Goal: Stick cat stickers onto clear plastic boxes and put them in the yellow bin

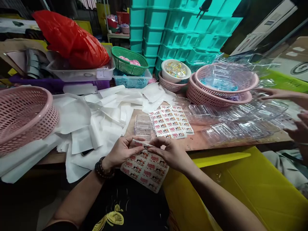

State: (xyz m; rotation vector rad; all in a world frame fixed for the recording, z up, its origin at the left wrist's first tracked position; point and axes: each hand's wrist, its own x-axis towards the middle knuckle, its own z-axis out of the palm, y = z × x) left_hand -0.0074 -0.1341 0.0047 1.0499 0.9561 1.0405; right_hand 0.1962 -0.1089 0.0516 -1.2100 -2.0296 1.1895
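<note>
A sheet of stickers printed with small red, pink and black pictures hangs at the table's near edge. My left hand, with a beaded bracelet at the wrist, pinches its upper edge. Close beside it, my right hand also pinches that top edge, thumb and fingers together. The edge looks bent between the fingertips. Just beyond my hands lie clear plastic trays, partly hidden by my fingers. More sticker sheets lie overlapping on the wooden table to the right of them.
White backing papers spread over the table's left part, beside a pink basket. Clear plastic packs lie at right, near another person's hands. Pink baskets, a white bowl and stacked turquoise crates stand behind.
</note>
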